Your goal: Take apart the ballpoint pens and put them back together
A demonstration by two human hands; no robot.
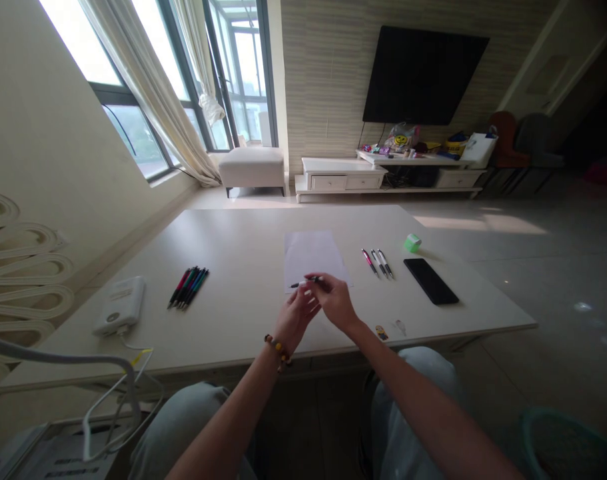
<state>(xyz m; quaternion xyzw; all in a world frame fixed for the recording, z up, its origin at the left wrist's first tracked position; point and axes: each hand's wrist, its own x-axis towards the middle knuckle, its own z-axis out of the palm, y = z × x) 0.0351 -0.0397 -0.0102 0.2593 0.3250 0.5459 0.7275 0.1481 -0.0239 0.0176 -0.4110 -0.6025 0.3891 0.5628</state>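
Seemingly midway: left hand [297, 313] and right hand [337, 304] pinch a pen [295, 285] at centre; bundled pens [188, 288], frame left, and three pens [378, 263], right, lie untouched.

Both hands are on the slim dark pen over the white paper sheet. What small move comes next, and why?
I'd probably turn the slim dark pen slightly to expose more of it: the left hand and right hand meet around it above the rectangular white paper sheet's near part, hiding its middle, so the grip is hard to judge.
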